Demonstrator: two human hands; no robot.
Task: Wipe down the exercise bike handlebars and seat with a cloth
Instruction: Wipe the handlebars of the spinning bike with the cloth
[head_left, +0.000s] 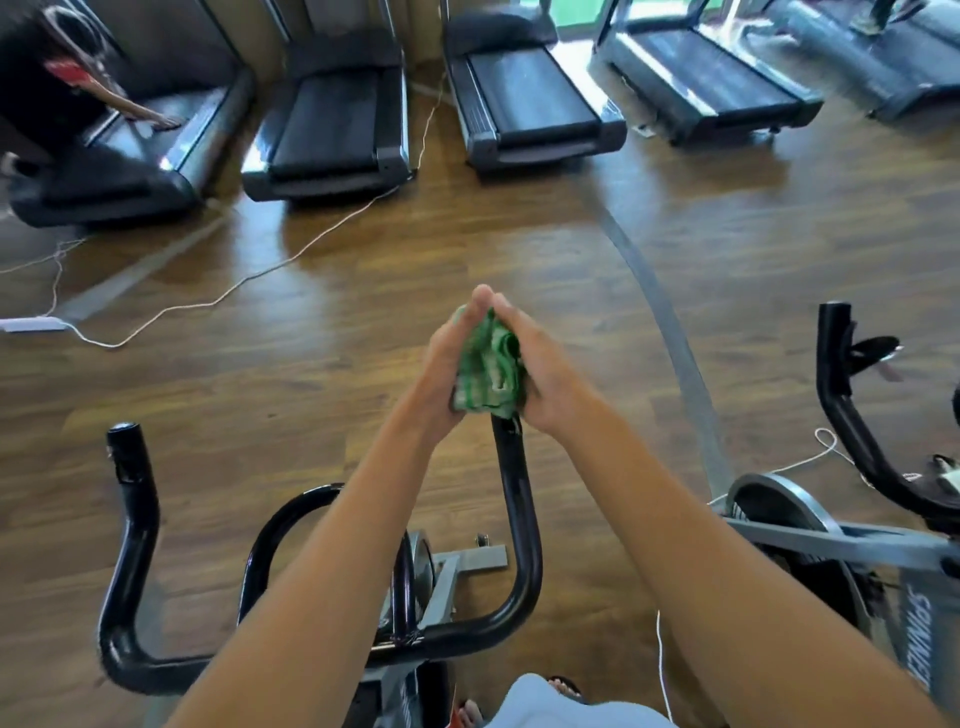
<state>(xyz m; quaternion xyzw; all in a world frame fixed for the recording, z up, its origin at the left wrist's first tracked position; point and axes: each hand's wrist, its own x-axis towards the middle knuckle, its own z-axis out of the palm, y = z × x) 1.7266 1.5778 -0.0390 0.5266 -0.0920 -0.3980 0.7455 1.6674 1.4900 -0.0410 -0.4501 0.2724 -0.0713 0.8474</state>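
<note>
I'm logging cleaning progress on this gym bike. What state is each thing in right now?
Green checked cloth: bunched, pressed between both palms around the tip of the right handlebar.
Left hand: fingers straight, against the cloth.
Right hand: fingers straight, against the cloth.
Black curved handlebar, right prong: tip wrapped.
Left prong: bare, untouched.

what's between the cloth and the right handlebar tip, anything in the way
Nothing visible. The green cloth, pressed between the left hand and right hand, already sits over the top of the right handlebar.
</note>
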